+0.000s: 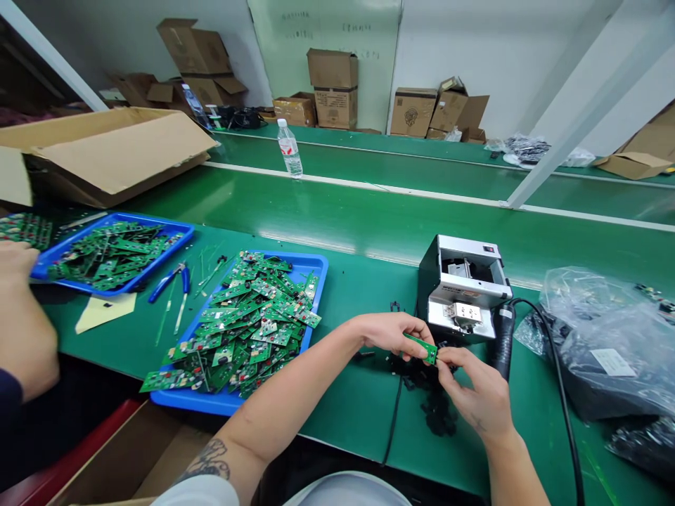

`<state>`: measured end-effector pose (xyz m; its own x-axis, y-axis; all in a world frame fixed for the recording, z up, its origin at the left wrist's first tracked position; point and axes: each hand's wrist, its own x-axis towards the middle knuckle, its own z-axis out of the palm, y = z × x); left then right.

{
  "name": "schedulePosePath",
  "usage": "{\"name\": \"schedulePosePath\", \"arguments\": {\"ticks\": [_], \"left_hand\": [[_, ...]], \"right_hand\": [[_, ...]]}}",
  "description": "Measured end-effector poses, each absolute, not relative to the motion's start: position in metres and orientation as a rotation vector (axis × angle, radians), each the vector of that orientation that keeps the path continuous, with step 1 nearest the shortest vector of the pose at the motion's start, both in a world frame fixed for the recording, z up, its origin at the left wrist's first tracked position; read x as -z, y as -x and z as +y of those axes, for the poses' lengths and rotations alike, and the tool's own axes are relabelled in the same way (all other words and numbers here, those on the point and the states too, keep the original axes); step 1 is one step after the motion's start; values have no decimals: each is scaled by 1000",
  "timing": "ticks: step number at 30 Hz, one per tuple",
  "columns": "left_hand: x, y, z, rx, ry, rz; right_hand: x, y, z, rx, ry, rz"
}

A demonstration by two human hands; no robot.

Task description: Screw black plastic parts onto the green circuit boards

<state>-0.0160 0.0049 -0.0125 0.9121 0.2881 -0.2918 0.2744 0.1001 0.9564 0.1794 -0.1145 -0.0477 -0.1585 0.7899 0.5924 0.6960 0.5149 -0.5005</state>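
"Where did we have the circuit board (429, 349)?"
"Toward five o'clock in our view, pinched between our left hand's (389, 333) thumb and fingers."
"And our right hand (479, 395)?"
"Its thumb and forefinger touched the board's end; we couldn't tell whether they pinched it. From there, the machine (464, 292) stood at one o'clock, the blue tray (314, 262) at nine."

The green bench (369, 281) carries blue trays (195, 402), pliers (185, 279), a machine (464, 289) and plastic bags (612, 337).
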Motion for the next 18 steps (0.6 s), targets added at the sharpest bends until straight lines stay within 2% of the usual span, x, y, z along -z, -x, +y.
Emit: {"name": "schedulePosePath", "arguments": {"ticks": [18], "left_hand": [[10, 12, 0, -159, -1552, 527]], "right_hand": [[50, -180, -114, -250, 1332, -1756]]}}
